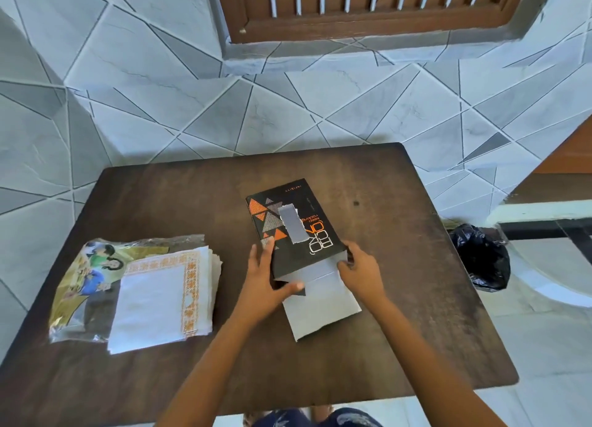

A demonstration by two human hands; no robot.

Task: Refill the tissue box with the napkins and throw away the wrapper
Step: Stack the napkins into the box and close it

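Note:
A black tissue box (290, 224) with orange triangles lies flat in the middle of the brown table (160, 196). Its near end is open, and a grey flap (323, 308) folds out toward me. My left hand (266, 282) grips the box's near left corner, thumb at the opening. My right hand (360, 271) holds the near right corner. A stack of white napkins (157, 298) with orange trim lies at the left, half out of its printed plastic wrapper (86, 276).
A black rubbish bag (482, 257) sits on the floor just past the table's right edge. A tiled wall and a wooden window frame (368, 16) stand behind the table. My knees show under the near edge.

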